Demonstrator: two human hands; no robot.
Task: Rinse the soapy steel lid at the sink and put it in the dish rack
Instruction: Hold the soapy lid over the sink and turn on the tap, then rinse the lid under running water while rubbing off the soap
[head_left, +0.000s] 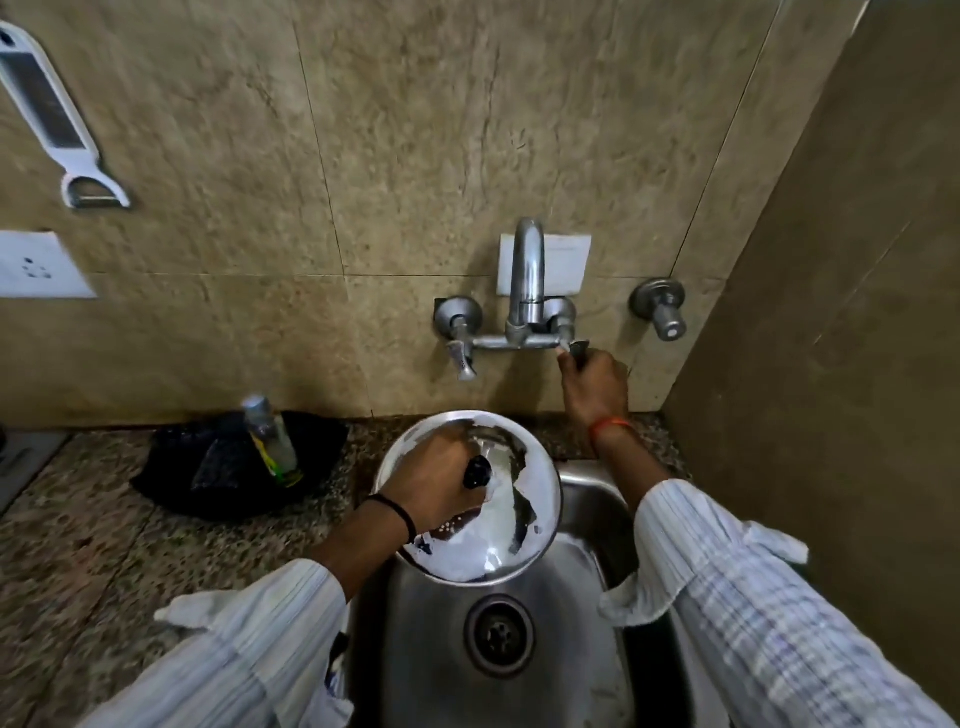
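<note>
Left hand (435, 480) closed on the black knob (478, 472) of the round steel lid (511, 525), holding it over the far-left corner of the stainless steel sink (582, 499), under the chrome wall tap spout (527, 270). White soap foam covers much of the lid's top. Right hand (595, 387) gripping the right lever handle (577, 347) of the tap. Sink drain (500, 635) sits below the lid, uncovered. On the speckled granite counter (78, 545), at its back edge left of the sink: black bowl (171, 467) with a clear bottle (270, 436) leaning inside. White peeler-grater (52, 114) hangs on the beige tiled wall (415, 130).
</note>
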